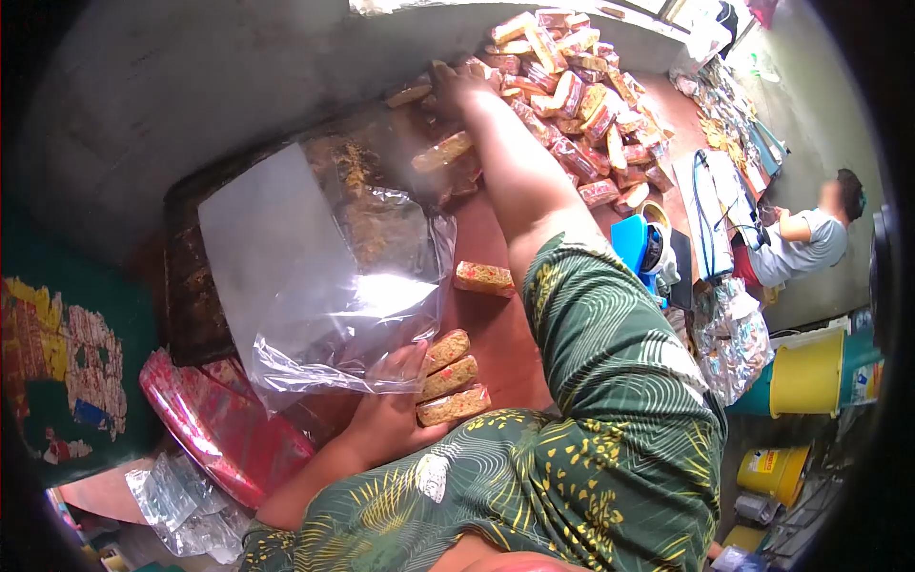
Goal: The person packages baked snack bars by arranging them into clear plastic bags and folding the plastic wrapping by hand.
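Three wrapped bars (448, 377), grainy and golden, lie side by side in a row near my body. My left hand (383, 418) is closed around their left ends, its thumb by the nearest bar and its fingers partly under a clear plastic bag (381, 324). My right hand (463, 84) is stretched to the left edge of a large pile of wrapped bars (581, 105). Its fingers are partly hidden and blurred, so I cannot see whether they hold a bar. A single bar (484, 278) lies on the reddish table (496, 334) beside my right arm.
A white sheet (276, 248) and the plastic bag overlap a dark crumb-covered tray (186, 276). Red printed film (214, 419) lies at the left. A blue tape dispenser (631, 243) stands right of my arm. Another person (805, 238) sits at the far right near yellow buckets (805, 377).
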Motion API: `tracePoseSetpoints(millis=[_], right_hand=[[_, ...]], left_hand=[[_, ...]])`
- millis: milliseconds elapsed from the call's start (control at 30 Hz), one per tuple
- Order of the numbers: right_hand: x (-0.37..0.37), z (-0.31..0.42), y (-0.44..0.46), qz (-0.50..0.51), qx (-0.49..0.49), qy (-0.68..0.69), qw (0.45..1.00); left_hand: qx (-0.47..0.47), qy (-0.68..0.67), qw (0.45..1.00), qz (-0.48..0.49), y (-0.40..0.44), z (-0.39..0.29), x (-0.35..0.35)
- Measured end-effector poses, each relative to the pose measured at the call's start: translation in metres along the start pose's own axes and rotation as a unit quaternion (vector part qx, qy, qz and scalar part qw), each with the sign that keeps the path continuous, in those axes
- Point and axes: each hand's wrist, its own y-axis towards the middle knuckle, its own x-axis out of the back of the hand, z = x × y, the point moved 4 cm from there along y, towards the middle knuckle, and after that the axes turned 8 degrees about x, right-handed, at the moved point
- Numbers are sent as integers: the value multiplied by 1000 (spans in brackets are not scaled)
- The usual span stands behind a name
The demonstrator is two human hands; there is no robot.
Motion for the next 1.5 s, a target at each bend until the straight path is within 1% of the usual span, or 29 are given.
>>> tracePoseSetpoints(millis=[33,100,133,200,233,267,300,333,367,400,433,467,533,600,633,733,767,800,867,933,1000,1100,1200,1233,1267,1333,1400,1467,1500], right_hand=[[1,7,-6,-6,20,2,1000],[-19,8,15,147,47,73,985],[8,15,2,174,70,75,979],[100,29,-44,228,114,79,964],[82,1,-18,170,147,95,970],[101,-14,-20,152,43,163,974],[105,-38,-7,56,60,176,981],[114,-60,-4,-106,32,78,991],[101,-98,9,-182,-116,89,972],[98,-118,-7,-122,-24,156,980],[76,-138,0,-89,-49,7,995],[37,-169,5,-87,-54,-156,982],[45,-161,-27,-97,-145,51,983],[43,-155,-48,-167,-178,224,943],[44,-152,-54,-226,-140,236,935],[59,-153,-83,-179,-47,281,942],[76,-140,-106,-193,-83,286,935],[81,-127,-123,-257,-85,256,928],[86,-84,-158,-200,-145,386,889],[67,-42,-176,-140,-68,329,931],[41,-3,-191,-44,-34,283,957],[45,10,-202,-29,-19,279,960],[57,0,-204,37,-83,317,944],[53,-9,-206,-9,-91,326,941],[48,-26,-209,13,-126,377,918],[48,-42,-237,-16,-143,546,825],[72,-47,-280,-23,-148,541,828],[77,-54,-318,-48,-89,386,917],[77,-50,-335,8,-92,324,942]], left_hand=[[-9,9,1000,-7,0,-1,0],[-18,4,1000,-10,1,-3,4],[-22,1,1000,-13,2,-3,5],[-17,-1,1000,-19,2,0,3],[-15,-4,1000,-21,1,0,1],[-15,-9,1000,-20,1,0,1],[-16,-13,1000,-20,1,0,2],[-17,-16,999,-23,2,-1,3],[-17,-13,999,-24,3,-2,5],[-18,-9,999,-25,4,-4,7],[-19,-5,999,-26,4,-5,9],[-21,-3,999,-28,4,-4,9],[-26,-2,999,-33,3,-3,5],[-32,1,999,-38,4,-2,5],[-35,2,999,-38,3,-3,5],[-20,-6,999,-44,5,-6,8],[-20,-13,999,-41,5,-6,7],[-20,-19,999,-41,5,-5,5],[-6,-23,999,-29,3,-5,4],[15,-13,1000,-8,2,-5,6],[26,-6,1000,2,2,-7,7],[45,-20,999,11,-1,-5,4],[34,-16,999,-1,-3,-2,1],[23,-6,1000,-10,-3,-1,0],[22,-1,1000,-13,-3,0,-1],[21,7,1000,-16,-4,0,-2],[15,14,1000,-23,-4,-1,-2],[9,14,999,-28,-4,-2,-1],[5,17,999,-42,-4,0,-4]])
